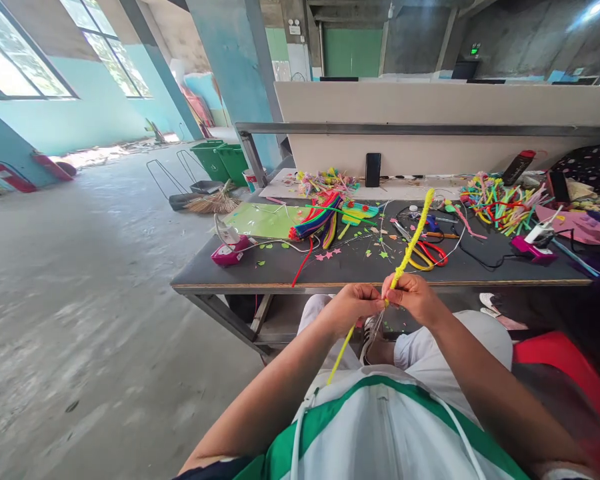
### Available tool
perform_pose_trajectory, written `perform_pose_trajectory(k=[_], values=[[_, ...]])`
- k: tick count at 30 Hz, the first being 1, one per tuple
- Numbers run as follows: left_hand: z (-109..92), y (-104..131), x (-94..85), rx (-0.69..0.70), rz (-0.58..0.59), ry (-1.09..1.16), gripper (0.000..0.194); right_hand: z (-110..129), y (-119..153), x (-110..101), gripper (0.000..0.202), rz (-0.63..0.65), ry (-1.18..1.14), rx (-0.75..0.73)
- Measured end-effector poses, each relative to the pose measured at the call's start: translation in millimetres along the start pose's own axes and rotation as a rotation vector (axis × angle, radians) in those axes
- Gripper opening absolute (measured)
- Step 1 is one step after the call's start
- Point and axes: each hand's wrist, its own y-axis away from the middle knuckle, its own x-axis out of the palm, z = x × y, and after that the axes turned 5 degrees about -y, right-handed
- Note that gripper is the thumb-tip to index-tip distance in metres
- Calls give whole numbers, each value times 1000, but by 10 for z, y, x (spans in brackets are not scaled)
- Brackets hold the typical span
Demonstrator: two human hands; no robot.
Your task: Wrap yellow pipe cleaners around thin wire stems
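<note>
Above my lap, in front of the table edge, my two hands meet on a yellow pipe-cleaner stem (414, 241) that leans up and to the right, thickly wound. My right hand (414, 297) pinches it near its lower end. Just left of that, my left hand (355, 308) is closed on the same spot, where a loose yellow pipe cleaner (341, 353) trails down toward my lap. Thin wire ends (379, 321) stick out below the fingers. The exact grip of the fingertips is partly hidden.
On the dark table (275, 272) lie scissors (427, 255), a bundle of coloured pipe cleaners (317, 220), a green sheet (260, 219) and small paper cut-outs. Magenta glue-gun-like stands (230, 252) sit left and right. A phone (373, 170) leans at the back; more pipe cleaners (503, 203) are piled right.
</note>
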Motion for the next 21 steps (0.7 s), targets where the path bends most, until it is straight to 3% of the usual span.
perform_pose_trajectory(k=[3,6,10,14,17,21], values=[[70,-24,11,-24,59,190,37,-54,-39,18,29,37,-152,-37],[72,-17,32,-19,-23,195,37,-105,-74,58,29,5,-226,-24],[-19,19,40,17,-246,-111,28,-130,-77,127,26,-116,-151,66],[-51,-1,55,94,-473,-488,14,-101,-66,189,26,-311,119,120],[11,-44,55,161,-456,-610,15,-79,-69,202,26,-393,281,147],[109,-61,-6,75,-313,-475,19,-111,-63,168,24,-300,244,150]])
